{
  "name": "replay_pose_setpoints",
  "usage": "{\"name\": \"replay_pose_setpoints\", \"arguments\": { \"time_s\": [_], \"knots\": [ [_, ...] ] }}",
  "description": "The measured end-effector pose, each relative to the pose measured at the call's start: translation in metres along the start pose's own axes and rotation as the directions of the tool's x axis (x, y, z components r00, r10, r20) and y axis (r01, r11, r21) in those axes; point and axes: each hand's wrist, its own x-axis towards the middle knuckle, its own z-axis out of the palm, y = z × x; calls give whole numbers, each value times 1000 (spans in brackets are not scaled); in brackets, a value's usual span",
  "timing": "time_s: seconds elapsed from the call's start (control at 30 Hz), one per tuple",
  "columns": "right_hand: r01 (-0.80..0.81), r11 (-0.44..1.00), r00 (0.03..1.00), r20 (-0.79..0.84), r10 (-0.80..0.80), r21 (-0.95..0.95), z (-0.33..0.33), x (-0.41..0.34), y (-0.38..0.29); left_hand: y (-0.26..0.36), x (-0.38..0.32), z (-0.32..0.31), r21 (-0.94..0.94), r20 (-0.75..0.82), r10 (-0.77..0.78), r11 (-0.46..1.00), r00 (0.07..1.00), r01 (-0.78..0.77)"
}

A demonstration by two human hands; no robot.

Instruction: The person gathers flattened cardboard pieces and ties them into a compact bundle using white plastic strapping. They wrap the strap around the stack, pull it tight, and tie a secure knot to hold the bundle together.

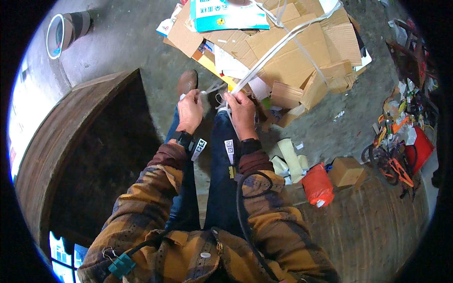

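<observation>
White plastic strapping [279, 47] runs over a bulky pile of flattened cardboard boxes [290, 56] on the floor ahead of me. At the pile's near left corner, my right hand [241, 111] pinches the strapping between thumb and fingers, and a loose end hangs down along the wrist. My left hand [191, 108], a little to the left, has its fingers closed on a thin, pale length of strapping that stretches toward the pile. A small loop stands between the hands. A blue and white printed sheet [231, 17] lies on top of the boxes.
A dark opening lies behind a curved-looking wooden edge [81, 106] at left. A bucket [58, 35] lies at upper left. To the right are a red plastic bag [318, 185], a small cardboard box [346, 171] and mixed scrap [400, 116]. My shoe [187, 82] is near the pile.
</observation>
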Motion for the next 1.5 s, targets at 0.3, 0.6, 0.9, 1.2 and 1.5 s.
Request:
{"name": "replay_pose_setpoints", "arguments": {
  "time_s": [0.3,0.6,0.9,1.2,1.5],
  "knots": [
    [-184,825,981,55,184,535,13,-9,-12,6,6,-10,-153,-158,112,979,981,-137],
    [-200,949,978,112,177,243,3,-3,-23,7,16,-8,-396,-1,-3,918,1000,3],
    [-123,792,991,28,132,598,14,-14,-27,-16,12,-9,-411,95,-98,903,991,128],
    [-130,822,991,71,109,554,17,-11,-25,-20,11,-9,-516,199,-120,831,973,208],
    [-154,831,988,73,136,535,13,-11,-27,-25,13,-10,-574,270,-67,789,961,217]
  ]
}}
